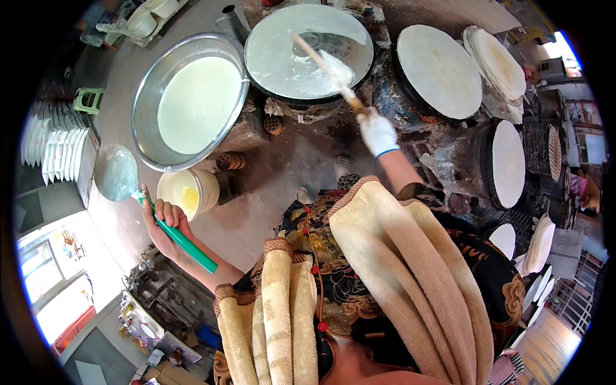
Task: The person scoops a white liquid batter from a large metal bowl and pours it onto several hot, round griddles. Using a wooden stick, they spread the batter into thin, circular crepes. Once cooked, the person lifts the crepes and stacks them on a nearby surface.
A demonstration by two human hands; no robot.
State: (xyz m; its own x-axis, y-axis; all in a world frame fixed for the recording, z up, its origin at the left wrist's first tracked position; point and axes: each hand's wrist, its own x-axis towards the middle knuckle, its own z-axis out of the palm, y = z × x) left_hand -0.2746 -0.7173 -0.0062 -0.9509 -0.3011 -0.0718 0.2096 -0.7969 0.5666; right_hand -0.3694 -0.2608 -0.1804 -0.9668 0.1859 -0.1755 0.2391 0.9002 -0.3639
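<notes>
My bare left hand (168, 224) is closed around the green handle of a large ladle (115, 172). The ladle's round metal bowl is held out at the left, beside a white bucket (210, 190) with yellowish liquid. My right hand (378, 133), in a white glove, grips a wooden-handled batter spreader (350, 97). White batter coats part of the spreader, which lies across a round griddle (273, 54) at the far middle. Pale batter covers most of this griddle, with a darker, thinly covered patch near its centre. A wide metal basin (142, 138) of whitish batter stands left of it.
To the right, a second griddle bears a round white sheet (439, 70), beside a stack of sheets (497, 61). Nearer stands another drum-shaped stove with a white sheet (508, 163). Perforated coal briquettes (231, 160) sit below the basin. A green stool (88, 101) is far left.
</notes>
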